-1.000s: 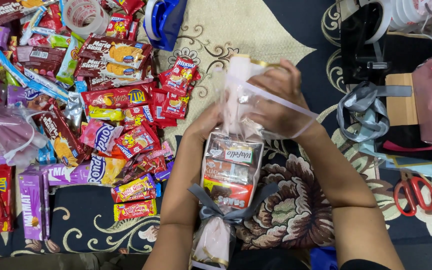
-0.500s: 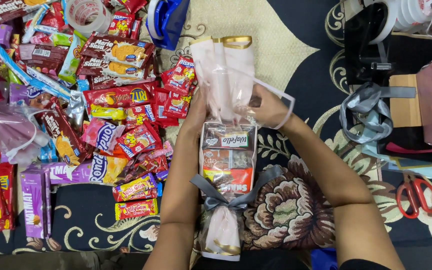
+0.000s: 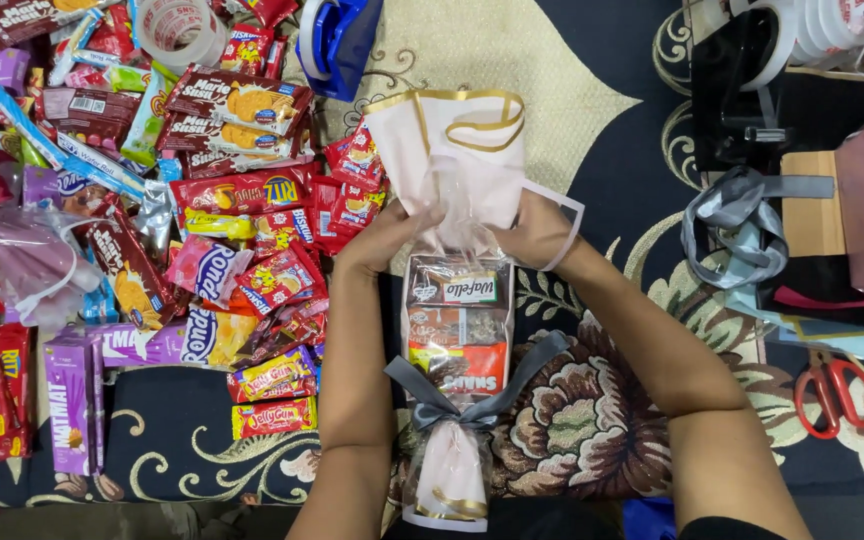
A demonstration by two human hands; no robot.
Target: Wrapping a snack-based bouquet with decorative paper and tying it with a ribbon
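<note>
The gift bag (image 3: 457, 330), a clear wrapper packed with snack packets, lies lengthwise between the forearms on the patterned carpet (image 3: 592, 120). A grey ribbon bow (image 3: 462, 400) ties its near end, well below the fingers. The left hand (image 3: 392, 235) and right hand (image 3: 537, 230) grip its far neck from either side, fingers pinching the gathered cellophane just below the pink gold-edged paper (image 3: 452, 140) that flares beyond them. Left of the fingers sprawls a heap of snack packets (image 3: 212, 200); farther up are a tape roll (image 3: 177, 30) and blue tape dispenser (image 3: 337, 40). Well to the right lie grey ribbon (image 3: 737, 225) and red scissors (image 3: 837, 390).
</note>
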